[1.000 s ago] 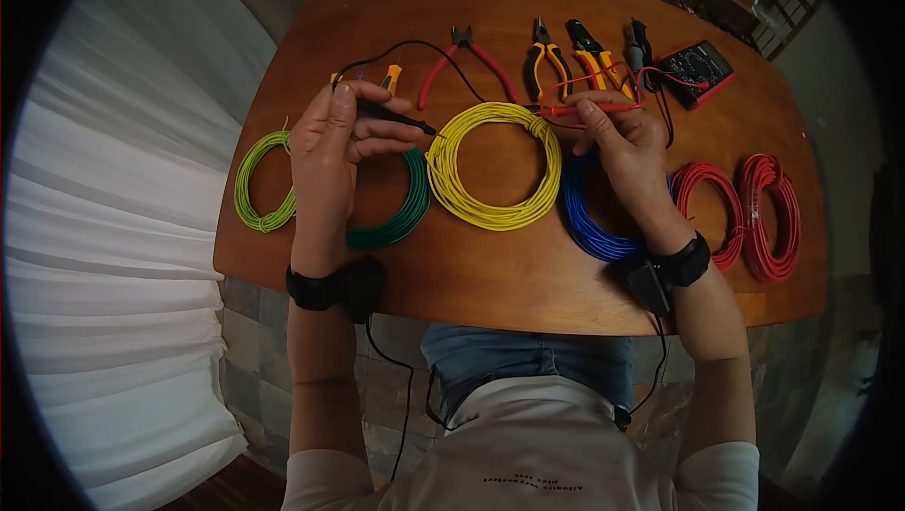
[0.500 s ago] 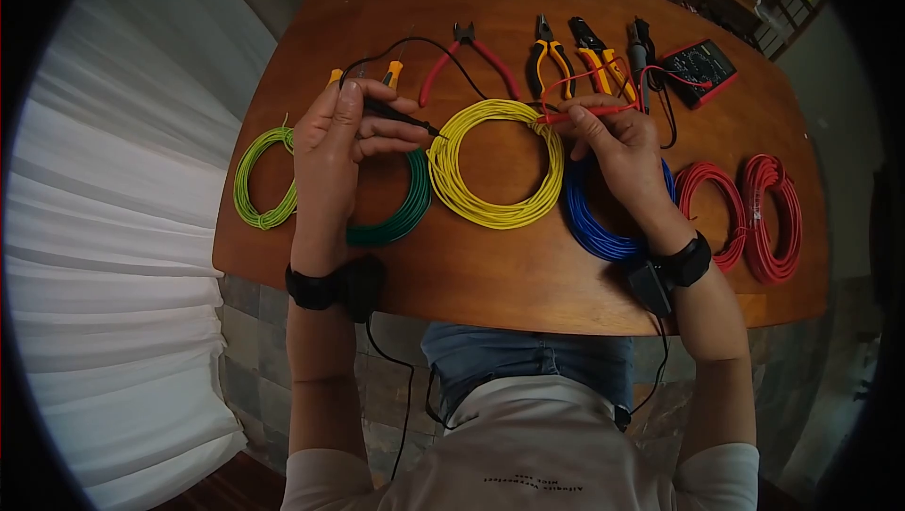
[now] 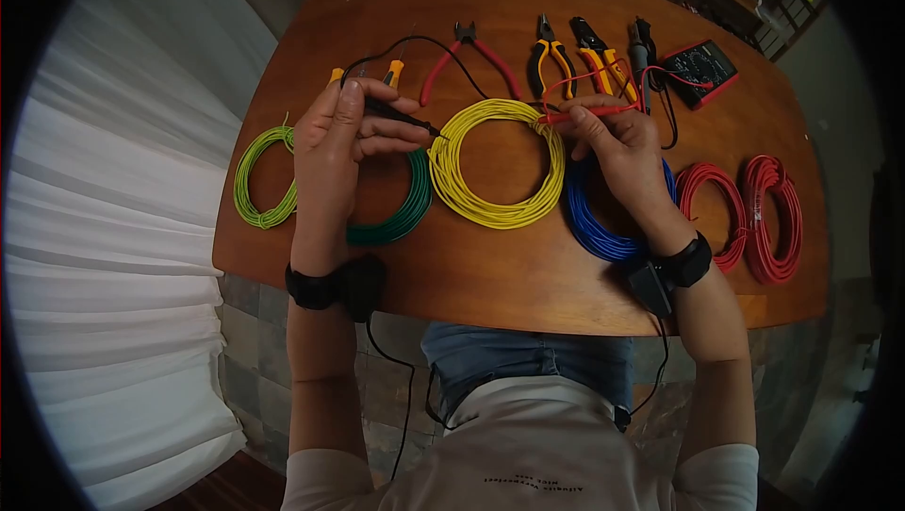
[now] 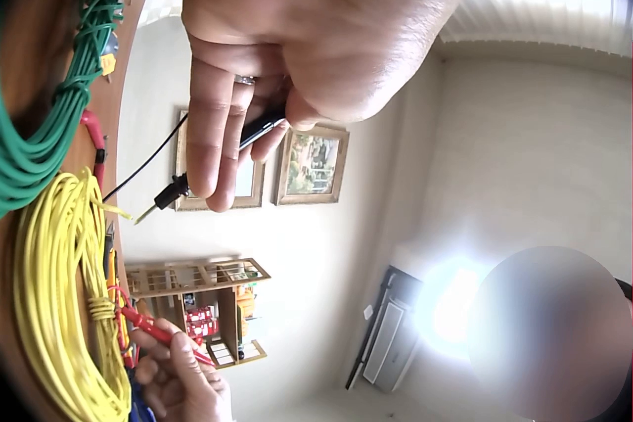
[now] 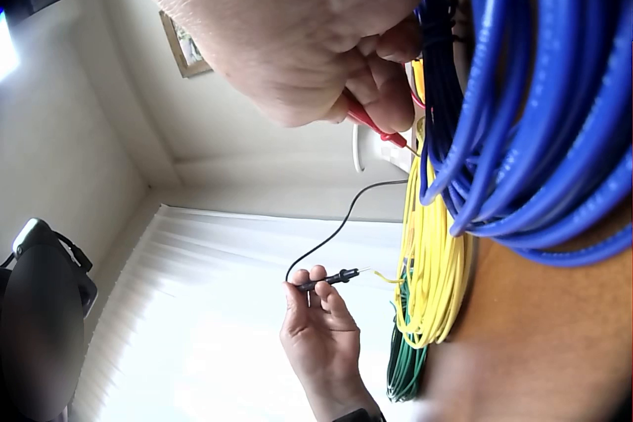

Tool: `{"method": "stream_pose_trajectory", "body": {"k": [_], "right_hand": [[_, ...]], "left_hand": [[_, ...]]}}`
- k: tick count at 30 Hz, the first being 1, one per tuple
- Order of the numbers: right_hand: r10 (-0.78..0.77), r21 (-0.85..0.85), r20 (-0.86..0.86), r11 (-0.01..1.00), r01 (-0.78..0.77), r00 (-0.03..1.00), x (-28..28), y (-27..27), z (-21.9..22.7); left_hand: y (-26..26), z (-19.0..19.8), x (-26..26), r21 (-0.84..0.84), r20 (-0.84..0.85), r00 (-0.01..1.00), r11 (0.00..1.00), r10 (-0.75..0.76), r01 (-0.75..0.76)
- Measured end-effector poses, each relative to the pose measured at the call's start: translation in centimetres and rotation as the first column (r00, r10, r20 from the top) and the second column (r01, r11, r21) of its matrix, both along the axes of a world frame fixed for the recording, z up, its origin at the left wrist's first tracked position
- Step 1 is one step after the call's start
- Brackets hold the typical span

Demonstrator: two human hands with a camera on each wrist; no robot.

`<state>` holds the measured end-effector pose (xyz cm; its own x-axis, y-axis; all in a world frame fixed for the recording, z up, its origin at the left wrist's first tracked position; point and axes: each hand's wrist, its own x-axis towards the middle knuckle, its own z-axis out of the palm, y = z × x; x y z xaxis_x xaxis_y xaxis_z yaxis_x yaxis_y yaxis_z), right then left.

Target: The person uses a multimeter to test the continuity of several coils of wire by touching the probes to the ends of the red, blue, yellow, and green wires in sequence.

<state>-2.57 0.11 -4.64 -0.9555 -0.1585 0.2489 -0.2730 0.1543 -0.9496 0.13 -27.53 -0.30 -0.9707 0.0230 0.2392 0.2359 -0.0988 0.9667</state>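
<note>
Pinching slim black plastic probe [image 4: 173, 190] in left grip [image 3: 332, 148], slim red plastic probe [image 5: 376, 126] in right grip [image 3: 624, 148]; pointing both at coiled yellow wire [image 3: 443, 176] between grips. Judging pickup done; lacking certain contact, release.

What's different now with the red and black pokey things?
The red probe in the right hand tipped slightly, its front end moving toward the person. Nothing was taken or let go. The left hand still holds the black probe; the yellow coil stayed put.
</note>
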Motion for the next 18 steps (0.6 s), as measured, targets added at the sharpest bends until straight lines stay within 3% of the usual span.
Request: {"method": "stream_pose_trajectory", "body": {"k": [14, 17, 18], "right_hand": [[-0.009, 0.017, -0.002, 1.0, 0.009, 1.0, 0.05, -0.03, -0.11], [-0.036, -0.049, -0.063, 0.998, 0.033, 0.997, 0.11, -0.23, -0.33], [-0.051, -0.088, -0.092, 0.995, 0.042, 0.994, 0.21, -0.36, -0.19]], "left_hand": [[0.02, -0.17, -0.12, -0.046, 0.054, 0.998, 0.999, -0.013, 0.015], [-0.23, -0.16, -0.15, -0.014, 0.052, 0.998, 0.999, -0.038, 0.039], [-0.54, -0.23, -0.22, 0.096, -0.003, 0.998, 0.994, -0.056, 0.056]]}}
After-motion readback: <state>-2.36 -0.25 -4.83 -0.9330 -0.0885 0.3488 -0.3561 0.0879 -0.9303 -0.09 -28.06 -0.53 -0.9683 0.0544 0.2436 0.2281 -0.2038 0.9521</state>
